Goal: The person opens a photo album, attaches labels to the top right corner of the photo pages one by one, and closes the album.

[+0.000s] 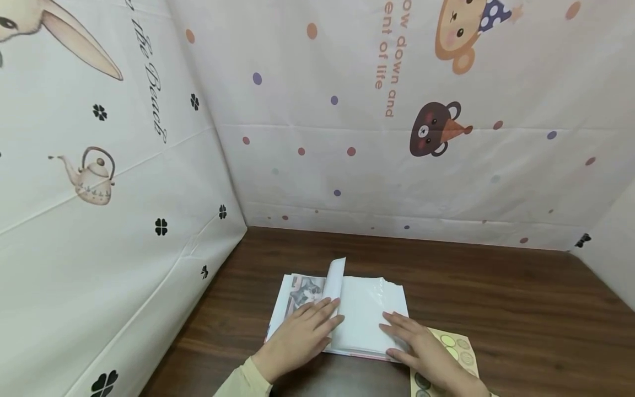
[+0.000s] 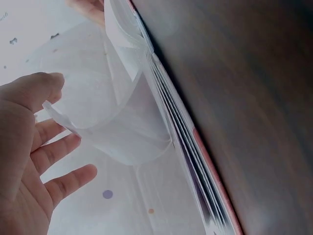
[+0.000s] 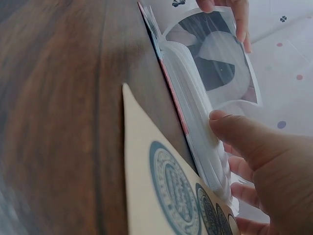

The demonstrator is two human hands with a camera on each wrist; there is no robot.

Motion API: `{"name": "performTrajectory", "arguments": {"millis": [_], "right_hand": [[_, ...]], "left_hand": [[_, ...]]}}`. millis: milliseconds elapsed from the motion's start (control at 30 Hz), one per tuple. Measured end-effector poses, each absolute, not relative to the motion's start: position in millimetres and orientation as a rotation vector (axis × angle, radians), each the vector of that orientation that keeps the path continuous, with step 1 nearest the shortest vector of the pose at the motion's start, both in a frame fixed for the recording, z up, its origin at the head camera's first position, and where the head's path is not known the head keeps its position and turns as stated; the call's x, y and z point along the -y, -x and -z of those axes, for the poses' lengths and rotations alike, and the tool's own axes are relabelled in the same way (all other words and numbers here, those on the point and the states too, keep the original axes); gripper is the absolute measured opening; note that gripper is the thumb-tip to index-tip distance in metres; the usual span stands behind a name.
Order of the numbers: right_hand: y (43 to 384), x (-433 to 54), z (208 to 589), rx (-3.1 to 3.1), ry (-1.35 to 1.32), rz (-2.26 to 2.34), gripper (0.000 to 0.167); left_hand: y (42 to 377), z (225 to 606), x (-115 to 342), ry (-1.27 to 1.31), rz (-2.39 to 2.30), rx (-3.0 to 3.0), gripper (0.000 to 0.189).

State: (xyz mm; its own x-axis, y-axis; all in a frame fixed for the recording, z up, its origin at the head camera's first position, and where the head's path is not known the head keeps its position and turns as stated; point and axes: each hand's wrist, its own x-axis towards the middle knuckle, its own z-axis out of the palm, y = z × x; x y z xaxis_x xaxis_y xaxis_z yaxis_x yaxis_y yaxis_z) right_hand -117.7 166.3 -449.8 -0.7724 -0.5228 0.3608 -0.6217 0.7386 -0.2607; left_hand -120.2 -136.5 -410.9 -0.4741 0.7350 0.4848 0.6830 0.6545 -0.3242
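An open album (image 1: 369,314) of white, sleeve-like pages lies on the table, its left side showing a picture of a grey-and-white cat (image 1: 307,291). One page (image 1: 335,275) stands half turned and curls near the middle. My left hand (image 1: 300,336) bears on that page with extended fingers; in the left wrist view the thumb is apart from the page's edge (image 2: 61,120). The right wrist view shows a dark picture (image 3: 215,49) on the raised page. With fingers spread, my right hand (image 1: 421,344) rests on the album's right page, its thumb (image 3: 230,125) at the page edge.
A yellow sheet (image 1: 463,344) with round, coin-like prints lies partly under my right forearm, next to the album's right edge. Brown wood-grain table (image 1: 521,298) surrounds the album. White printed cloth hangs behind (image 1: 297,182) and at the left (image 1: 134,264).
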Motion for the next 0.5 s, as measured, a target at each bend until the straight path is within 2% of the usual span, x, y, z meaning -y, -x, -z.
{"name": "performTrajectory", "arguments": {"millis": [267,500], "right_hand": [[121,-167,446,2.676,-0.899,-0.545,0.044],[122,-168,444,2.662,-0.915,-0.525,0.044]], "left_hand": [[119,407,146,1.098,-0.182,2.364,0.077],[124,406,160,1.044,-0.222,2.320,0.080]]}}
